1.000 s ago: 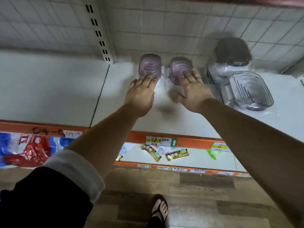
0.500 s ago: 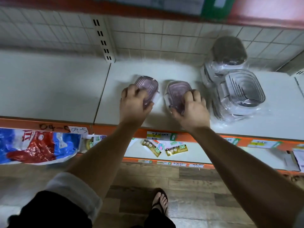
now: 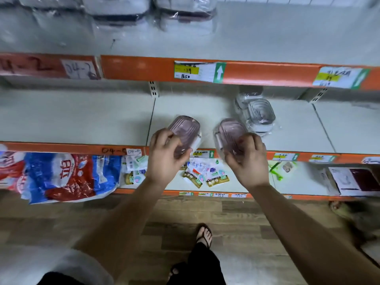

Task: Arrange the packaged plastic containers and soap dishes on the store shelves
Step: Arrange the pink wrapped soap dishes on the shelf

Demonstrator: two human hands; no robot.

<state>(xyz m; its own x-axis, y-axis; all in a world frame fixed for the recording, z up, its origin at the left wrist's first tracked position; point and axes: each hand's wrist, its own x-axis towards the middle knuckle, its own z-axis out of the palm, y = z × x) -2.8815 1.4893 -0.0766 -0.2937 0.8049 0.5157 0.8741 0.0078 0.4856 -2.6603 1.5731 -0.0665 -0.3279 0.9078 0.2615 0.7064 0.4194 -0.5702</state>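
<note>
While I watch shelf (image 3: 82, 116) front edge, left grip (image 3: 164, 159) curls round left purple soap dish (image 3: 186, 130), right grip (image 3: 246, 161) round right purple soap dish (image 3: 231, 132) (both seem film-wrapped); clear wrapped dishes (image 3: 257, 114) just behind, right.

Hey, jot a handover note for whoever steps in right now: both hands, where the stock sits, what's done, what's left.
Left hand grips the left purple dish. Right hand grips the right purple dish. Both dishes are at the front edge of the middle shelf.
Wrapped clear dishes stand to their right on that shelf. Wrapped containers sit on the upper shelf.
Done: those are shelved.
Left: set down the two purple dishes, probably beside the clear ones.
</note>
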